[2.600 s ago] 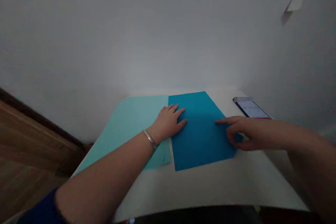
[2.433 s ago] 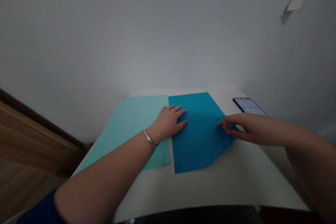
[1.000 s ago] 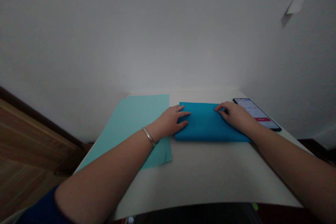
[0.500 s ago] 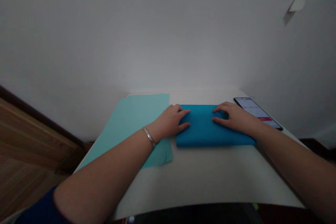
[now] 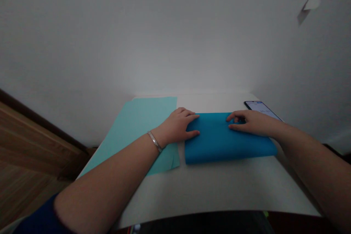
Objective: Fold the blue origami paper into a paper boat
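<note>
A dark blue sheet of paper (image 5: pixel 225 140), folded in half, lies on the white table (image 5: pixel 214 186). My left hand (image 5: pixel 177 126) lies flat with fingers spread on the sheet's left end; a silver bracelet is on that wrist. My right hand (image 5: pixel 253 122) rests flat on the sheet's right part, fingers stretched toward the far edge. Neither hand grips anything.
A light turquoise sheet (image 5: pixel 137 128) lies flat to the left, partly under my left forearm. A phone (image 5: pixel 260 108) with a lit screen lies at the far right, behind my right hand. White walls close the table's back and right. A wooden floor shows at the left.
The dark blue sheet was flat; my right hand lifted its near right corner and folded it over. Since then both hands press on the folded sheet, which has slid a little nearer.
</note>
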`<state>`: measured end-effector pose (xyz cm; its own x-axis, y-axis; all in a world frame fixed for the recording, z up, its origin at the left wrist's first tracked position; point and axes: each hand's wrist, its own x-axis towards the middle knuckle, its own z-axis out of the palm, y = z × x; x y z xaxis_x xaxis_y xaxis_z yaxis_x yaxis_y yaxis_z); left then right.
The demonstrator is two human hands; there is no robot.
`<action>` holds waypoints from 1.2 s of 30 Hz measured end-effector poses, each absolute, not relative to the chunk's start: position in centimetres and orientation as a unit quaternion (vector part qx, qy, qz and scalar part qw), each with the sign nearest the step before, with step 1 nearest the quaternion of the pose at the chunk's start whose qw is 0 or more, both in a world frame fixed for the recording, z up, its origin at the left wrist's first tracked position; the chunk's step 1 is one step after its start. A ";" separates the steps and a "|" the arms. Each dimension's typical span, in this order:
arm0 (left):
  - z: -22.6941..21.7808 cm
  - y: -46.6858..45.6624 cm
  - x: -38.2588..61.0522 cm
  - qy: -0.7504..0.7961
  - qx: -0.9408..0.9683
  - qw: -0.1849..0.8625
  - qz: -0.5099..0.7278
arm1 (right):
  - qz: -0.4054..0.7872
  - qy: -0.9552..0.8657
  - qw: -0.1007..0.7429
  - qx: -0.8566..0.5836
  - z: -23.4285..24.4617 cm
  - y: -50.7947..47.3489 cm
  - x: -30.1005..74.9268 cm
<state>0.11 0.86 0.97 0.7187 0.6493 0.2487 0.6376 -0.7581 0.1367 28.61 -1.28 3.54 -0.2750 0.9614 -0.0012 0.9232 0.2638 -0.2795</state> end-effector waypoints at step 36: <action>1.8 -0.3 0.9 0.463 0.876 -0.060 0.119 | 0.024 -0.769 0.162 -0.618 2.6 -1.0 26.8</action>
<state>0.93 -0.28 1.78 0.5424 0.7976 0.2637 0.8262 -0.5634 0.0045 26.85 -0.97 2.60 -0.1825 0.9585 0.2191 0.9427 0.2339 -0.2380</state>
